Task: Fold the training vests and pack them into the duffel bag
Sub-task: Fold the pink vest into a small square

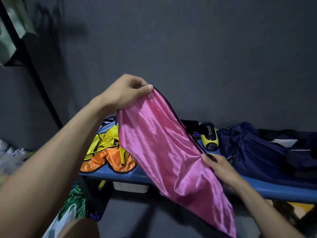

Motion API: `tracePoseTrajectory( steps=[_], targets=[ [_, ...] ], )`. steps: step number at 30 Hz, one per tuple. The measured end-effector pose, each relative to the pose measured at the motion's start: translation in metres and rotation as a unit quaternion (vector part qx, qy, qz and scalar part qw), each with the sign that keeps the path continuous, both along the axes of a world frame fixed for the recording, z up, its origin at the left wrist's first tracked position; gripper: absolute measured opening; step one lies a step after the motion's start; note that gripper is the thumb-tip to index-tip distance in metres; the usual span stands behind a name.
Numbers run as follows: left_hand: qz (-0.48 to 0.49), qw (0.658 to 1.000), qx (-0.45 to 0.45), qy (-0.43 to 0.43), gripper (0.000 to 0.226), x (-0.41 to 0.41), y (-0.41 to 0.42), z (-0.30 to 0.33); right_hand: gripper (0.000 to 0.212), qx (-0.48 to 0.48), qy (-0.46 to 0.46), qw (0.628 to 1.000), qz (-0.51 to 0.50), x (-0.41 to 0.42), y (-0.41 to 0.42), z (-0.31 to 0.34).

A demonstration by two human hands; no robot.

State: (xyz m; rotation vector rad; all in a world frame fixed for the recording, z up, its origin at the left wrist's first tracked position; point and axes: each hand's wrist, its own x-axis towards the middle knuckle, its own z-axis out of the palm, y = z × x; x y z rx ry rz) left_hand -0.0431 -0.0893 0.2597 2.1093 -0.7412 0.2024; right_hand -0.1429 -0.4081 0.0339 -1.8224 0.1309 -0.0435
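1. Closest in: a bare knee point(80, 228) pokes into the bottom left corner, with a white and green bag point(68, 208) just beside it on the floor.
2. Pink vest point(164, 152) is held up in the air in front of the desk point(283, 193), hanging slanted from upper left down to lower right, bottom end dangling below the desk edge. Shiny fabric, dark trim along its far edge.
3. Right hand point(217, 165): grip is pinching the vest's right edge about halfway down, thumb on the front.
4. Left hand point(127, 93): grip is clenched on the top end of the vest, raised above everything else.
5. On the desk behind the vest, at left: a heap of vests, orange one point(109, 160) in front, yellow one point(104, 141) on top of it.
6. Further right: a yellow and black shoe point(210, 138), then the navy duffel point(257, 152) lying slumped on the desk, touching the shoe as far as I can tell.
7. Dark grey wall point(188, 48) at the back.
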Motion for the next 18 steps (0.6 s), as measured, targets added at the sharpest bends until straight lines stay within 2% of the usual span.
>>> tracePoseTrajectory(
  steps=[2,6,8,10,13,16,18],
  targets=[
    [0.003,0.997,-0.049,0.055,0.027,0.01,0.006,-0.022,0.049,-0.053,-0.024,0.998,0.012,0.005,-0.02,0.016],
    [0.036,0.975,-0.143,0.164,0.022,0.032,0.031,-0.083,0.027,-0.231,-0.016,0.968,0.093,0.031,-0.062,0.09],
    [0.067,0.971,-0.159,0.168,0.02,0.048,0.047,-0.116,0.02,-0.305,0.012,0.943,0.135,0.055,-0.067,0.125],
    [0.118,0.971,-0.146,0.147,0.019,0.068,0.06,-0.145,0.02,-0.331,0.03,0.927,0.172,0.089,-0.063,0.131],
    [0.224,0.962,-0.089,0.128,0.017,0.101,0.084,-0.183,0.02,-0.438,0.037,0.877,0.196,0.15,-0.05,0.079],
    [0.282,0.951,-0.025,0.122,0.023,0.131,0.115,-0.216,0.014,-0.528,0.051,0.826,0.193,0.182,-0.041,0.004],
    [0.311,0.945,0.024,0.097,0.024,0.146,0.128,-0.23,0.014,-0.552,0.043,0.811,0.186,0.187,-0.039,-0.027]
  ],
)
